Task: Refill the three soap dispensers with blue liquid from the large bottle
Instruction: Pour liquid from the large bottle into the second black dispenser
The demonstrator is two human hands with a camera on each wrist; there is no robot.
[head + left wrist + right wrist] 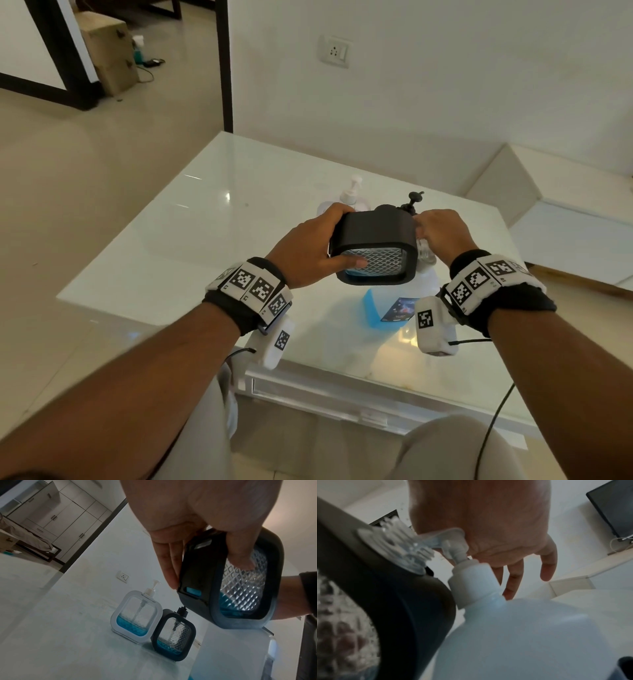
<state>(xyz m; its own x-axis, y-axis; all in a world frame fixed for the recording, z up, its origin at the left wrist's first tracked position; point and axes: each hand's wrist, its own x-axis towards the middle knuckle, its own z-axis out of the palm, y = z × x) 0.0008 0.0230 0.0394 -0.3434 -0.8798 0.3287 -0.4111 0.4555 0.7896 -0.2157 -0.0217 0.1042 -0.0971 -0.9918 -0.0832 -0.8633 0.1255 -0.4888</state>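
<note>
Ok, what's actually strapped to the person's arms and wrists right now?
Bare forearms, no sleeves. Each wrist wears a black band ringed with white blocks printed with black square markers. A white camera box carrying its own marker hangs under each wrist, with a thin black cable trailing from it.

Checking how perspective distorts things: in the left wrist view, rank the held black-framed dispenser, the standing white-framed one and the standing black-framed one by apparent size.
1. Held black-framed dispenser: largest, though nearness to the camera inflates it.
2. White-framed dispenser and standing black-framed dispenser: look alike, so unranked.
</note>
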